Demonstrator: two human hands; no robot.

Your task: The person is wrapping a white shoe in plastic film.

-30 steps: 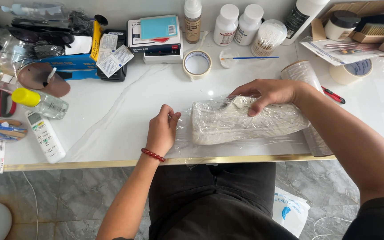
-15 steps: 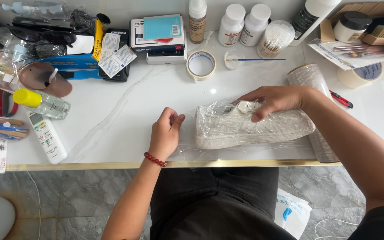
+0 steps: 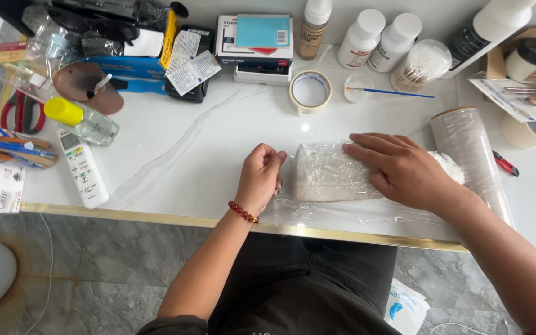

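A white shoe point(image 3: 329, 174) wrapped in clear plastic film lies on the white marble table point(image 3: 187, 155) near its front edge. My right hand point(image 3: 401, 167) lies flat on top of it, fingers spread, pressing the film down. My left hand point(image 3: 260, 177) is closed at the shoe's left end, pinching the edge of the film point(image 3: 317, 211). A red bead bracelet point(image 3: 243, 212) circles my left wrist. The roll of clear film point(image 3: 469, 155) lies just right of the shoe, partly behind my right forearm.
A tape roll point(image 3: 310, 92), a small dish with a blue brush point(image 3: 392, 93), white bottles point(image 3: 376, 38) and a stamp pad box point(image 3: 259, 43) stand behind. At left lie a remote point(image 3: 82, 167), a yellow-capped bottle point(image 3: 85, 121), brushes and red scissors. A red cutter point(image 3: 505, 162) lies right.
My right hand moved from the shoe's far side onto its top and flattened. The shoe now lies more wrapped and squarer to the table edge. My left hand stayed at its left end.
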